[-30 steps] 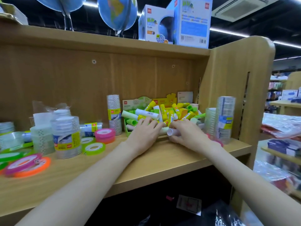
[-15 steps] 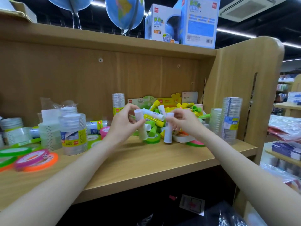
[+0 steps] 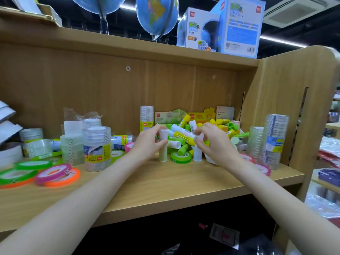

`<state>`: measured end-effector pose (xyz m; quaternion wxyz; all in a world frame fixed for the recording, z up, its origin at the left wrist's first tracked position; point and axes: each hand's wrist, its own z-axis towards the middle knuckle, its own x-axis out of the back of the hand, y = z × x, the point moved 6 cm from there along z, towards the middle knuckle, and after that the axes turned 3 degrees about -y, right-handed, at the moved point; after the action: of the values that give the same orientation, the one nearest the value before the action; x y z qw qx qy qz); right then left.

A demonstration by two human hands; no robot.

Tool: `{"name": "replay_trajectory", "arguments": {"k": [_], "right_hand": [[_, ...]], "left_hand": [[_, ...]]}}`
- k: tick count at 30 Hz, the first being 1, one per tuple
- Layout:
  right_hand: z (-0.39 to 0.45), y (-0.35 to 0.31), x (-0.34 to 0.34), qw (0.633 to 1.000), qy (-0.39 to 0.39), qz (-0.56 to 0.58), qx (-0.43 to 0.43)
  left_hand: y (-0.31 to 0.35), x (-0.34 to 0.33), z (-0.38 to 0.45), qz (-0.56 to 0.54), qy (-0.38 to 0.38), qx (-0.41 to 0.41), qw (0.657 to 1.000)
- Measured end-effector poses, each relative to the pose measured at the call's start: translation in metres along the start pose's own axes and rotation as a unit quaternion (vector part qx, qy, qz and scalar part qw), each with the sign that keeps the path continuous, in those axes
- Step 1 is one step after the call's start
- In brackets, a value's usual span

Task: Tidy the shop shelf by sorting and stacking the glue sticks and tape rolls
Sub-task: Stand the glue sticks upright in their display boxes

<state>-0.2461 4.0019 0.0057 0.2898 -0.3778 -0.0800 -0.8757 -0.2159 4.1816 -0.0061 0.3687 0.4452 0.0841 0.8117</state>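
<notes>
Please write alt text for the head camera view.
The left hand and the right hand each hold a white glue stick upright on a wooden shelf, before a pile of glue sticks and tape rolls.

Bright ceiling strip lights (image 3: 283,41), soft shadows; motion blur on tape rings (image 3: 55,174); wide-angle edge bowing.

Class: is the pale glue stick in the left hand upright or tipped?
Upright: the pale glue stick stands vertical, base near the shelf, held by the left hand.
</notes>
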Motion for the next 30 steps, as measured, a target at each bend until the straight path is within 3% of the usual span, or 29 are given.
{"name": "replay_trajectory", "arguments": {"k": [2,6,9,16,22,30], "right_hand": [[-0.009,-0.015,-0.016,0.997,-0.056,-0.019,0.046],[-0.02,-0.009,-0.036,0.991,-0.129,-0.04,0.011],[-0.022,-0.013,-0.048,0.983,-0.183,-0.025,0.013],[-0.019,-0.011,-0.048,0.983,-0.181,0.024,0.018],[-0.02,0.002,-0.035,0.984,-0.142,0.106,-0.003],[-0.027,0.009,-0.022,0.959,-0.224,0.172,-0.037]], "left_hand": [[0.003,-0.006,0.0,0.013,-0.005,-0.013,1.0],[0.008,-0.017,-0.006,0.078,-0.018,-0.073,0.994],[0.011,-0.024,-0.008,0.14,-0.074,-0.09,0.983],[0.01,-0.04,-0.009,0.179,-0.199,-0.103,0.958],[0.008,-0.045,-0.003,0.142,-0.162,-0.081,0.973],[0.019,-0.052,0.003,0.162,-0.134,-0.052,0.976]]}}
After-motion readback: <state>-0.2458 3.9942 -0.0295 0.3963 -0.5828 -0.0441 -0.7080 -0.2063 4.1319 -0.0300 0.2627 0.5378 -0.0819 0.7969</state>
